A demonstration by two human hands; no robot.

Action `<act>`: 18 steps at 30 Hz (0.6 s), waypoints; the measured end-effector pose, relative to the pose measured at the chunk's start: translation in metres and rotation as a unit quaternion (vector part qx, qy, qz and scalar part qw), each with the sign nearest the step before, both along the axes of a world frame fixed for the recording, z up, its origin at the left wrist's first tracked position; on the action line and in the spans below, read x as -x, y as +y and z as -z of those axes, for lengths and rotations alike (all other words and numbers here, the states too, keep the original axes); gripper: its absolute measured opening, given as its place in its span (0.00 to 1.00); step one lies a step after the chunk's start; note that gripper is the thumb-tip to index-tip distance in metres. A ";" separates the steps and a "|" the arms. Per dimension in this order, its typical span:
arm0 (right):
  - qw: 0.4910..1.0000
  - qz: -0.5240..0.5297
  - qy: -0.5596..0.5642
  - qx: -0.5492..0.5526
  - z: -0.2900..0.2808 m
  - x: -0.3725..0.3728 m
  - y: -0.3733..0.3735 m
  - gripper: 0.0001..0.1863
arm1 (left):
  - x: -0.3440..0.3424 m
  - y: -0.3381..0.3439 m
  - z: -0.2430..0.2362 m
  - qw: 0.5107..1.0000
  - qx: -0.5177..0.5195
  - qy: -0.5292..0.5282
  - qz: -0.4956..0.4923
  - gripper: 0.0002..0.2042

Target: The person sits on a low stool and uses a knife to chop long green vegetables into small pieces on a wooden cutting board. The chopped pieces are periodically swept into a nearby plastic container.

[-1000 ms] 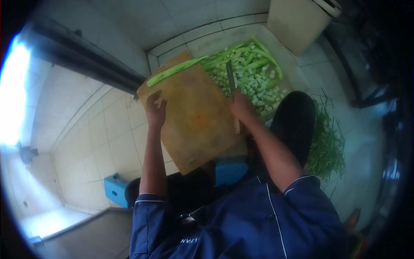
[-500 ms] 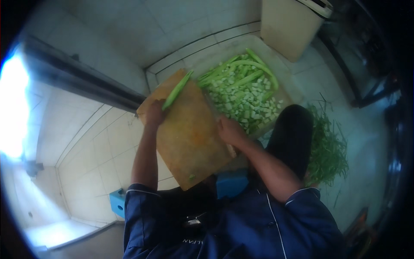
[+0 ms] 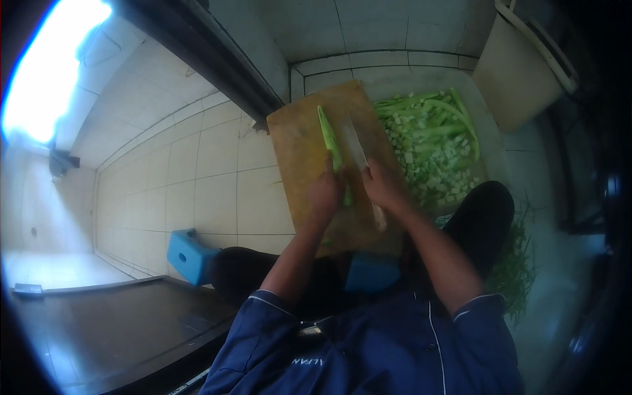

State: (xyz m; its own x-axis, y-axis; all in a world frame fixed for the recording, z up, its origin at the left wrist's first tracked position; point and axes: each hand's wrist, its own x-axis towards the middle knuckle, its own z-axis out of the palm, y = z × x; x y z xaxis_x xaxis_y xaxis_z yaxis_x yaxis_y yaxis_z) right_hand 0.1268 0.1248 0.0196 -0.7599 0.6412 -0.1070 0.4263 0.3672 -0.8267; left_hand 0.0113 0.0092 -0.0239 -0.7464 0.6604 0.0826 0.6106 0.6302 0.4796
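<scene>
A long, slender pale-green gourd (image 3: 330, 137), apparently peeled, lies lengthwise on the worn wooden cutting board (image 3: 299, 155). My left hand (image 3: 326, 192) is closed round its nearer part, and a short end shows below the fingers. Just to its right, my right hand (image 3: 384, 187) grips a kitchen knife (image 3: 356, 143) by its light-coloured handle. The blade points away from me over the board, beside the gourd and apart from it. Some of the handle is covered by my fingers. A small green scrap (image 3: 326, 241) rests near the board's front edge.
Right of the board, a wide shallow tub (image 3: 490, 108) holds pale-green cubes (image 3: 434, 158) and uncut lengths. Green peelings (image 3: 517, 270) are heaped on the floor beyond my knee. A cream bin (image 3: 517, 72) stands behind. A blue stool (image 3: 187, 253) sits at left on tiles.
My left hand has brought the gourd from the board's far left side toward its middle. My right hand has come from the board's right edge over it, the knife now showing. The view has shifted.
</scene>
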 end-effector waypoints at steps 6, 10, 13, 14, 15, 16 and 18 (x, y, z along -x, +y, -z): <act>0.994 -0.041 -0.040 -0.089 0.002 0.061 0.026 0.17 | 0.000 0.000 0.005 0.999 0.021 -0.037 0.018 0.32; 0.989 -0.065 -0.057 -0.119 -0.002 0.085 0.032 0.17 | 0.002 -0.003 0.013 0.999 0.019 -0.009 0.028 0.33; 0.986 -0.081 -0.071 -0.125 -0.010 0.090 0.031 0.17 | -0.001 -0.001 0.011 0.999 0.033 -0.009 0.027 0.34; 0.986 -0.085 -0.073 -0.125 -0.012 0.093 0.031 0.17 | 0.000 0.000 0.010 0.999 0.044 -0.014 0.021 0.34; 0.985 -0.087 -0.079 -0.124 -0.014 0.095 0.030 0.17 | 0.001 0.000 0.008 0.998 0.055 -0.018 0.016 0.34; 0.985 -0.090 -0.085 -0.123 -0.016 0.097 0.029 0.17 | 0.002 -0.001 0.007 0.998 0.053 -0.016 0.014 0.34; 0.983 -0.093 -0.095 -0.126 -0.018 0.099 0.031 0.18 | 0.000 0.000 0.003 0.999 0.046 -0.013 0.017 0.33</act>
State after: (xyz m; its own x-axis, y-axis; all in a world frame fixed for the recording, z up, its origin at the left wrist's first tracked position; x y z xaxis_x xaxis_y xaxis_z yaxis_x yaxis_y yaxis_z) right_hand 0.0280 0.1558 0.0372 -0.8477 0.5179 -0.1146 0.4710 0.6355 -0.6117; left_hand 0.0115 0.0093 -0.0267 -0.7246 0.6891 0.0005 0.6200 0.6517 0.4369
